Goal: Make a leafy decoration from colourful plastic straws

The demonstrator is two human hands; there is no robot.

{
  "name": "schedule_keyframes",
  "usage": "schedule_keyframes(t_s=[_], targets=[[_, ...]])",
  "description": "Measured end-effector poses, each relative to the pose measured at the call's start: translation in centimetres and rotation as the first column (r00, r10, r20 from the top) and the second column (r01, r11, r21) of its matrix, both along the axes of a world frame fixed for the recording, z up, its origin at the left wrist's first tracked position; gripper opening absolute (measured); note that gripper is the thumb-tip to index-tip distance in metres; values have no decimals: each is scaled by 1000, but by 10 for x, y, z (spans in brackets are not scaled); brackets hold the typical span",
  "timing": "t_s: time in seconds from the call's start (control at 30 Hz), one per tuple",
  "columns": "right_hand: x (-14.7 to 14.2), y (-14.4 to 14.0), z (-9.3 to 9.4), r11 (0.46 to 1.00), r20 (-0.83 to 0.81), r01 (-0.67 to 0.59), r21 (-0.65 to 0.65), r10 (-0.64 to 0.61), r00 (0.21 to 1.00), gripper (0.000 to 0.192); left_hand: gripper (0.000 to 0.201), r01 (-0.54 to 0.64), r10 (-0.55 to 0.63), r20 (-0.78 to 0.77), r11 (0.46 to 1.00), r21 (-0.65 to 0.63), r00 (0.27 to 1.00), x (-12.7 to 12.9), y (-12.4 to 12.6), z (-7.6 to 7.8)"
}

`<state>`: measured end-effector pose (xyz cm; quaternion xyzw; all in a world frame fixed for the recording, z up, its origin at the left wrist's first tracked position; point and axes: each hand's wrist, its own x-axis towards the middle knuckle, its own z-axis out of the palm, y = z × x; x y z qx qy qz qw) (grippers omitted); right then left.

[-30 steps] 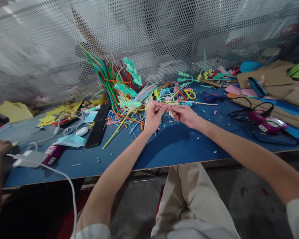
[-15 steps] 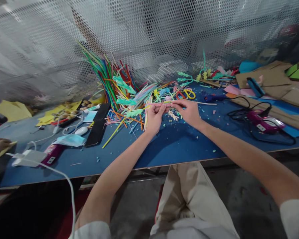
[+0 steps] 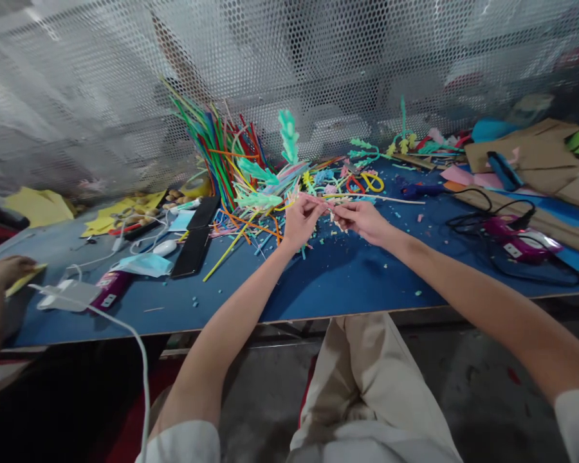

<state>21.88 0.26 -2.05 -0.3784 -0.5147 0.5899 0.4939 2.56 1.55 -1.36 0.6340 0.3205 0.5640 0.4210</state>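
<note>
While both hands meet at frame centre, a thin pale strip [image 3: 329, 200] stretches between them.

Left hand [image 3: 300, 222] and right hand [image 3: 361, 218] each pinch the strip, above the blue table [image 3: 318, 283]; the colourful strip pile [image 3: 236, 167] stands just upper left.

A thin pale stick [image 3: 329, 204] with small teal foam leaves [image 3: 265, 186] on its left part is held level above the blue table's far middle.
</note>
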Motion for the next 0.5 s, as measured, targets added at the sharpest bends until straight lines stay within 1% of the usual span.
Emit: schedule_keyframes(t_s=[0.03,0.1,0.2,0.27,0.4,0.5], targets=[[1,0,0,1000,22,9,29,-10,1000,59,47,-14,15,12,1000,-22,1000,0,1,0],[2,-1,0,986,68,51,158,-63,996,54,42,-49,52,45,997,-61,998,1,2,-1],[2,-3,0,923,152,90,374,-156,976,47,38,-51,60,95,995,-88,994,4,1,-4],[3,-3,1,873,230,93,479,-227,946,42,39,-31,45,126,993,-113,991,6,1,-7],[11,0,6,785,394,46,617,-359,846,37,42,-8,41,174,983,-186,984,8,1,-9],[18,1,10,730,433,0,684,-406,805,33,42,18,23,202,979,-201,979,9,-1,-8]])
